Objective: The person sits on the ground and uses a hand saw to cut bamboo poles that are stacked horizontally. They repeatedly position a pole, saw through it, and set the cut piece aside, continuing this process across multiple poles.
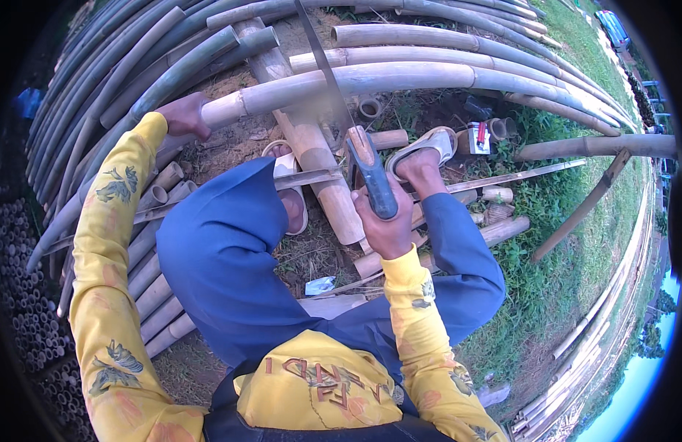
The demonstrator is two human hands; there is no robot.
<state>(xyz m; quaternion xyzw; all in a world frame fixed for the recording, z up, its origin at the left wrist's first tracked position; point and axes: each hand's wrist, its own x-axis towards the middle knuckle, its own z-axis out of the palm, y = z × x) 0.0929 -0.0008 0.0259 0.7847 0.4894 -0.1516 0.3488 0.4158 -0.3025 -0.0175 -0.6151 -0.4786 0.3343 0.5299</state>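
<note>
My right hand (389, 223) is closed round the dark grip of a handsaw (376, 183). Its long blade (320, 55) points away from me and crosses a thick bamboo pole (415, 76); the blade's surroundings look hazy at the crossing. Further left, my left hand (186, 118) grips the same pole from above, fingers wrapped over it. Under the pole, between my feet, lies a thicker bamboo log (322, 173) that runs toward me. A split bamboo strip (308, 177) lies across that log.
Many bamboo poles (407, 35) lie beyond the held one, with more stacked at left. Cut bamboo tubes (24, 309) are piled at far left. Near my right sandal (429, 147) sit a red-and-white packet (479, 138) and short bamboo pieces (497, 194). A propped pole (599, 147) stands at right over grass.
</note>
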